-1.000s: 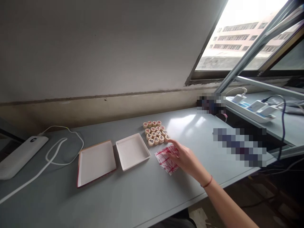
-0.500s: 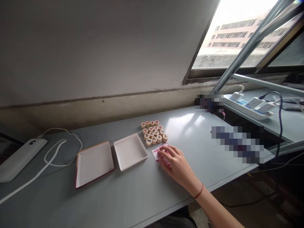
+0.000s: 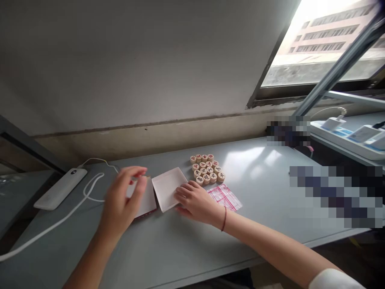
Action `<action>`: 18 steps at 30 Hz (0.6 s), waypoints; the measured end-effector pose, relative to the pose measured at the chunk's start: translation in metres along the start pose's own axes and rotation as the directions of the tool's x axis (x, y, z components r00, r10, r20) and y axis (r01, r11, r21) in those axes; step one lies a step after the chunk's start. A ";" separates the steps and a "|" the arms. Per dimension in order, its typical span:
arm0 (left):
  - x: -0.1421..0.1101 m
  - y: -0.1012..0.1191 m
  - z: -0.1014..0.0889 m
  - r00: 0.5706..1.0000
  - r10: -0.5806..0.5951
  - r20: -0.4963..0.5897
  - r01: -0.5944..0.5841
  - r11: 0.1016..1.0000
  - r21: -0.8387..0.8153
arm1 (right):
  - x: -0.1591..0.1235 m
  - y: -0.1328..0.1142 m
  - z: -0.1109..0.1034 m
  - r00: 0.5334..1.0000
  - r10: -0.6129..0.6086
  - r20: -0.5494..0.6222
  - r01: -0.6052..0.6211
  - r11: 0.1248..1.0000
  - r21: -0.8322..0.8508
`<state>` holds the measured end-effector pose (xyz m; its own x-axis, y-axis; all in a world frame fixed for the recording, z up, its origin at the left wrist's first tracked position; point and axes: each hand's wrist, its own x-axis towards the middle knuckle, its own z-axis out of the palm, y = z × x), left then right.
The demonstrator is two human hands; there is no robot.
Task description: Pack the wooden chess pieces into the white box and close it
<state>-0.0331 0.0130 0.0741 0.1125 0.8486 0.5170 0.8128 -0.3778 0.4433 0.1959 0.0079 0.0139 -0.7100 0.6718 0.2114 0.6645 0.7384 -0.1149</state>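
Note:
My right hand [image 3: 195, 202] is at the near right side of a shallow white box [image 3: 168, 186]. Its fingers are bent over the rim, with the thumb lower down on the outside. Over a second shallow tray with a white inside and a dark red edge [image 3: 144, 202], my left hand [image 3: 123, 196] is raised, thumb and fingers apart, holding nothing. That hand covers much of this tray. Behind the right hand, wooden xiangqi pieces [image 3: 207, 170] stand in stacked rows, with red and black characters. A folded pink-and-white checked sheet [image 3: 225, 197] lies by my right wrist.
A white power strip [image 3: 61, 188] with a white cable [image 3: 54, 224] lies at the left of the grey table [image 3: 186, 249]. Another power strip with plugs [image 3: 345, 136] rests beyond a metal post [image 3: 327, 76] on the right. A wall [image 3: 135, 80] runs along the back.
My right hand has left the checked sheet and moved left to the white box. My left hand has come into view over the other tray. The view has swung slightly left.

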 end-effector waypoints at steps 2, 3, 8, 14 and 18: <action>-0.002 -0.009 0.012 0.991 -0.046 0.123 0.035 0.995 0.088 | 0.005 0.000 0.007 0.999 0.021 -0.033 -0.022 1.000 -0.021; -0.002 -0.014 0.019 0.976 -0.084 0.202 0.052 0.986 0.157 | 0.005 0.000 0.009 0.998 0.036 -0.057 -0.037 0.999 -0.025; -0.004 -0.024 0.061 0.933 -0.125 0.336 0.030 0.962 0.273 | 0.002 -0.003 0.012 0.992 0.063 -0.108 -0.065 0.998 -0.014; -0.007 -0.022 0.085 0.960 -0.013 0.280 -0.077 0.948 0.308 | 0.003 0.001 0.009 0.990 0.106 -0.095 -0.102 0.994 0.049; -0.016 -0.026 0.086 0.975 0.044 0.219 -0.090 0.975 0.204 | 0.002 0.005 0.009 0.990 0.112 -0.091 -0.103 0.990 0.096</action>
<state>-0.0072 0.0414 -0.0082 0.2705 0.8914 0.3636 0.8989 -0.3690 0.2361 0.1952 0.0136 0.0048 -0.6068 0.7422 0.2844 0.7088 0.6672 -0.2290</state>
